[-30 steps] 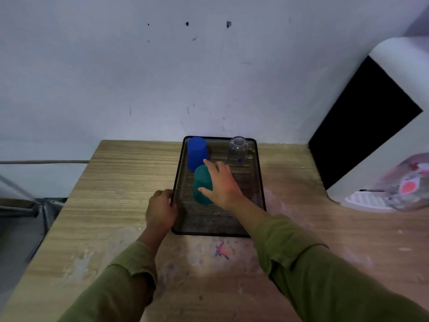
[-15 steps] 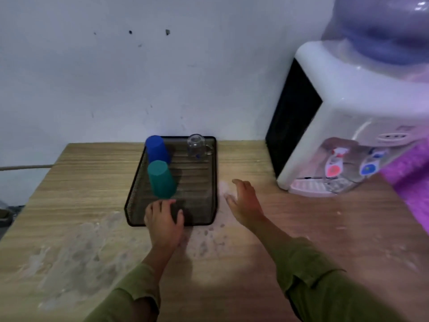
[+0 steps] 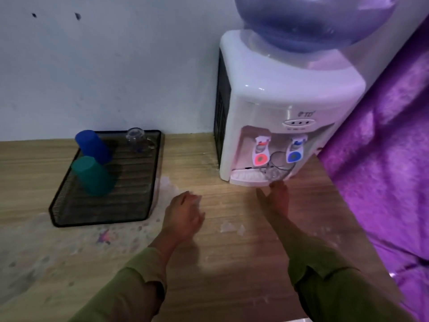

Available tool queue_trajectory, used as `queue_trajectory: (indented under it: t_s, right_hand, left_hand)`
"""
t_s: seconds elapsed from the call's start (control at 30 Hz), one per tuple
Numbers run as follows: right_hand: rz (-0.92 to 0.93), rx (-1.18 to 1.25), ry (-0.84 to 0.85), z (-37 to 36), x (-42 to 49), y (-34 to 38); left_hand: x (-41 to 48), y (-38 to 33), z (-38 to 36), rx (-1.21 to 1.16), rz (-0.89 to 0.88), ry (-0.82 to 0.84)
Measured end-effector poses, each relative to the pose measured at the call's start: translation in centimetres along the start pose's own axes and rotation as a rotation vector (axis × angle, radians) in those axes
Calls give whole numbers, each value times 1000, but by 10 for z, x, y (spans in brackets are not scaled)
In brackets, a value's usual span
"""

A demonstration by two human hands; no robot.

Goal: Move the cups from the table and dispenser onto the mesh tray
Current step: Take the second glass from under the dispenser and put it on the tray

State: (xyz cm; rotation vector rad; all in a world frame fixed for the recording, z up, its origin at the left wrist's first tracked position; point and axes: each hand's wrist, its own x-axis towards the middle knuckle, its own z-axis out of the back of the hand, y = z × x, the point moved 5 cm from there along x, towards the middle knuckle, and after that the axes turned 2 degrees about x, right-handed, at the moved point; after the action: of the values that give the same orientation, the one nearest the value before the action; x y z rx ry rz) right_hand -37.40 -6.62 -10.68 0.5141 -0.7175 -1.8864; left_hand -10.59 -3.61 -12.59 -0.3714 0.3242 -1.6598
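A black mesh tray (image 3: 130,214) lies on the wooden table at the left. On it stand an upside-down blue cup (image 3: 92,146), an upside-down green cup (image 3: 92,175) and a clear glass mug (image 3: 139,141) at the back. Another clear glass cup (image 3: 276,169) sits on the drip tray of the white water dispenser (image 3: 278,96), under the taps. My right hand (image 3: 277,201) reaches toward it with fingers apart, fingertips just below the drip tray, holding nothing. My left hand (image 3: 183,219) hovers over the table between tray and dispenser, loosely curled and empty.
A large blue water bottle (image 3: 311,22) tops the dispenser. Purple cloth (image 3: 383,159) hangs along the right side. A grey wall backs the table. The tabletop (image 3: 220,252) shows pale worn patches around my hands.
My view swung right. My right hand moved from beside the tray to the dispenser's drip tray. My left hand left the tray's front edge and shifted right.
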Motion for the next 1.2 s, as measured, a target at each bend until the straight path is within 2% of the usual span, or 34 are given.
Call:
queue_trajectory:
  t_s: [0.13, 0.23, 0.4, 0.63, 0.8, 0.93, 1.03, 1.2]
  right_hand:
    - [-148, 177, -173, 22, 25, -19]
    - [-157, 231, -133, 26, 44, -22]
    - [-38, 283, -150, 28, 64, -14]
    - [-79, 350, -173, 24, 64, -15]
    - [-75, 326, -239, 18, 39, -13]
    - [-67, 358, -250, 9, 14, -7]
    - [-71, 412, -210, -1, -5, -2]
    - [-77, 463, -65, -28, -34, 18]
  left_hand:
    - [2, 6, -34, 59, 84, 162]
    - [1, 12, -43, 120, 126, 225]
    - [3, 13, -44, 117, 144, 229]
    - [6, 13, -43, 133, 162, 273]
    - [6, 3, -34, 70, 160, 207]
    - [6, -10, -25, 41, 91, 142]
    - [6, -13, -16, 3, 33, 124]
    - [5, -12, 5, -193, 1, 123]
